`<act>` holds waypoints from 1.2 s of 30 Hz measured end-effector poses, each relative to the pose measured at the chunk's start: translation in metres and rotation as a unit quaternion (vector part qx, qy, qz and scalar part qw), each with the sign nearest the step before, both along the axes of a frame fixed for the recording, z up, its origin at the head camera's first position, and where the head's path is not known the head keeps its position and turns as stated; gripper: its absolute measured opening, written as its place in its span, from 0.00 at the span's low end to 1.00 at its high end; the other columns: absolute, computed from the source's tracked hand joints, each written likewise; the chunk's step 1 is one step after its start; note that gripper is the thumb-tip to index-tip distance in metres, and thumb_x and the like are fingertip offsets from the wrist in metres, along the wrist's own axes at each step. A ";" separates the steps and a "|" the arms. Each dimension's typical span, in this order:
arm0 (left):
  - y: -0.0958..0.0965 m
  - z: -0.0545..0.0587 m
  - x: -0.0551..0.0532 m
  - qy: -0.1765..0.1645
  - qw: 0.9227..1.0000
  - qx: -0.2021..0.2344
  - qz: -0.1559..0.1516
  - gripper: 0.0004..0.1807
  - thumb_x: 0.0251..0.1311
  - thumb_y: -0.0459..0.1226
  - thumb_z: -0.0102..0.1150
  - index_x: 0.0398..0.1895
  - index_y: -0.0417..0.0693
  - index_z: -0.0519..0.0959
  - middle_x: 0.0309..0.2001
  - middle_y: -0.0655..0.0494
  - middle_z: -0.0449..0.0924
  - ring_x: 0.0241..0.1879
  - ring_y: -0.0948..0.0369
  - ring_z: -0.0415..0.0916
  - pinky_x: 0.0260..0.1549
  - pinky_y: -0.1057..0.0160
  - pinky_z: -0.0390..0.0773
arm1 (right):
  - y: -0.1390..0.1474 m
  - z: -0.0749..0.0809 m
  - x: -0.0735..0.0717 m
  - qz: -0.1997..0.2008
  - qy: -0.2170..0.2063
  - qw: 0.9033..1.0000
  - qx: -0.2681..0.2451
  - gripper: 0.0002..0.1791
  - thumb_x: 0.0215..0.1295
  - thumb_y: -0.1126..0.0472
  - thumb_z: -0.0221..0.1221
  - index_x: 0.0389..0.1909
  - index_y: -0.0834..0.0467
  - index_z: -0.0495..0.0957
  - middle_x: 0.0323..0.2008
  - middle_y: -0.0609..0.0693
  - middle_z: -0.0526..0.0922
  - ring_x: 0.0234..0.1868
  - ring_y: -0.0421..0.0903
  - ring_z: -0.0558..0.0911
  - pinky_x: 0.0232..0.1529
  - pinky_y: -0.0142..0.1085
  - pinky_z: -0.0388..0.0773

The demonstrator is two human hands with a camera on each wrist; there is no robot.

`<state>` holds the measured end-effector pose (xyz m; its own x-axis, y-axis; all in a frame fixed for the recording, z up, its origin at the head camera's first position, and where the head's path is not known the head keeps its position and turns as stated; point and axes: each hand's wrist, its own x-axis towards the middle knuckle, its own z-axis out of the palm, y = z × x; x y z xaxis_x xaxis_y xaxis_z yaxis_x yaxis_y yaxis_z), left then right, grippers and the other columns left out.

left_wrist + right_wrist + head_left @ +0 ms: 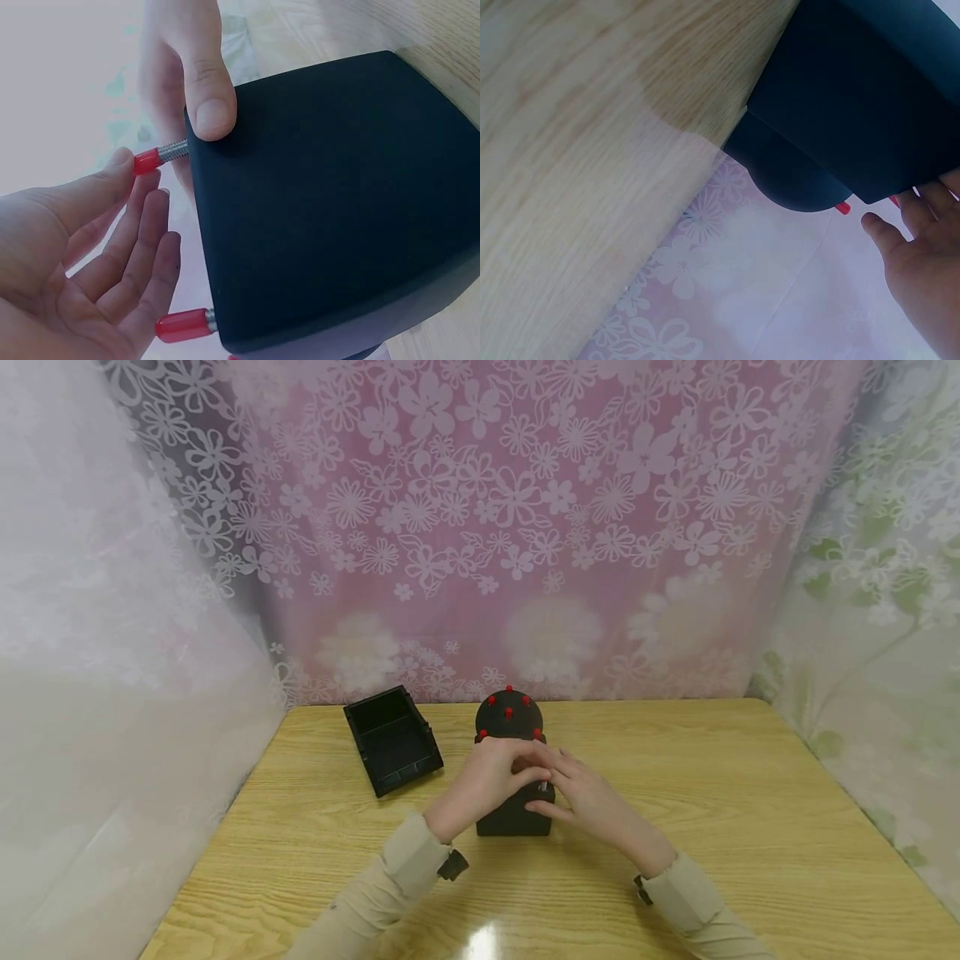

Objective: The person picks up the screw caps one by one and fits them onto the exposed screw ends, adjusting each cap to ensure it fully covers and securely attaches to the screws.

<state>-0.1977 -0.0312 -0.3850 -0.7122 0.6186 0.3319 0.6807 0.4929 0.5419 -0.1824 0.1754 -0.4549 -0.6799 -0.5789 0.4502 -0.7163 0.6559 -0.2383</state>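
A black box (513,820) stands on the table with a round black disc (510,714) behind it, bearing several red pegs. In the left wrist view, my left hand (97,247) pinches the red cap of a threaded screw (174,151) that sticks out of the box's top. The other left fingers spread loosely below it. My right hand (596,800) grips the box's right edge, its thumb (214,116) on the front face and its fingers over the top. A second red-capped screw (184,325) juts out near the other corner.
An open black tray (393,743) with raised walls lies to the left of the box on the wooden table (697,810). A pink flowered curtain (517,560) hangs at the table's far edge, with pale curtains on both sides.
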 end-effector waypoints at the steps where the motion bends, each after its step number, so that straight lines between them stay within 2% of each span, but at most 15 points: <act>1: 0.000 0.000 0.001 -0.001 1.000 0.003 0.001 0.10 0.63 0.43 0.68 0.46 0.54 0.87 0.38 0.64 0.88 0.32 0.75 0.81 0.33 0.76 0.78 | 0.000 0.000 0.000 0.001 0.000 1.000 0.000 0.44 0.63 0.47 0.68 0.76 0.59 0.63 0.75 0.58 0.64 0.71 0.55 0.71 0.71 0.57 0.64; 3: 0.000 -0.001 0.002 0.002 1.000 0.004 0.004 0.09 0.63 0.43 0.68 0.45 0.54 0.87 0.37 0.64 0.88 0.32 0.75 0.81 0.33 0.76 0.78 | 0.001 0.000 0.000 0.002 0.009 1.000 0.003 0.45 0.65 0.44 0.67 0.77 0.59 0.62 0.75 0.59 0.64 0.70 0.56 0.71 0.70 0.57 0.65; 8: 0.002 -0.003 0.007 0.025 0.999 -0.027 0.015 0.06 0.63 0.44 0.68 0.40 0.55 0.85 0.35 0.64 0.88 0.32 0.74 0.82 0.32 0.77 0.77 | 0.003 -0.001 0.000 0.012 0.024 1.000 0.005 0.45 0.66 0.43 0.65 0.78 0.59 0.60 0.74 0.60 0.65 0.70 0.57 0.72 0.70 0.57 0.66; 10: 0.003 -0.004 0.008 0.033 0.999 -0.037 0.016 0.07 0.64 0.44 0.68 0.41 0.55 0.86 0.36 0.64 0.88 0.32 0.74 0.82 0.31 0.78 0.77 | 0.003 -0.001 -0.001 0.019 0.026 0.999 -0.001 0.46 0.66 0.43 0.65 0.78 0.58 0.59 0.74 0.61 0.65 0.70 0.57 0.71 0.70 0.58 0.66; 17: 0.004 -0.005 0.010 0.040 0.999 -0.030 0.006 0.08 0.61 0.43 0.70 0.40 0.53 0.86 0.35 0.63 0.88 0.33 0.74 0.82 0.33 0.78 0.77 | 0.004 -0.002 0.000 0.027 0.029 0.999 -0.014 0.46 0.66 0.42 0.64 0.79 0.55 0.57 0.73 0.60 0.67 0.71 0.57 0.71 0.69 0.60 0.67; 21: 0.001 -0.004 0.008 0.054 0.998 -0.022 0.020 0.10 0.63 0.44 0.68 0.44 0.53 0.87 0.38 0.63 0.88 0.35 0.71 0.83 0.36 0.76 0.79 | 0.005 -0.002 0.000 0.029 0.037 0.999 -0.015 0.44 0.68 0.41 0.62 0.78 0.56 0.59 0.74 0.60 0.66 0.70 0.58 0.72 0.68 0.59 0.67; 24: -0.004 -0.003 0.006 0.065 0.997 -0.002 0.041 0.09 0.67 0.43 0.65 0.46 0.52 0.87 0.40 0.61 0.88 0.36 0.67 0.84 0.36 0.73 0.81 | 0.006 -0.003 0.000 0.034 0.052 0.998 -0.016 0.43 0.69 0.40 0.60 0.77 0.59 0.62 0.74 0.60 0.66 0.69 0.59 0.72 0.67 0.59 0.68; 29: -0.016 -0.005 0.001 0.051 0.995 0.055 0.072 0.07 0.69 0.39 0.64 0.44 0.49 0.87 0.40 0.58 0.88 0.37 0.63 0.86 0.38 0.68 0.84 | 0.007 -0.003 -0.001 0.037 0.059 0.997 -0.016 0.42 0.69 0.41 0.60 0.76 0.61 0.64 0.74 0.57 0.67 0.71 0.59 0.70 0.66 0.60 0.68; 36: -0.031 -0.016 -0.003 0.052 0.985 0.105 0.124 0.07 0.71 0.39 0.62 0.46 0.50 0.86 0.40 0.58 0.89 0.37 0.61 0.86 0.38 0.66 0.85 | 0.008 0.002 -0.002 0.027 0.013 0.999 -0.015 0.44 0.62 0.48 0.69 0.75 0.61 0.65 0.74 0.58 0.66 0.74 0.58 0.66 0.69 0.59 0.65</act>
<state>-0.2009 -0.0622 -0.4007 -0.7881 0.3395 0.5134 0.6107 0.5353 0.5835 -0.1841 0.1834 -0.4533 -0.6350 -0.6008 0.4856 -0.7573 0.6082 -0.2379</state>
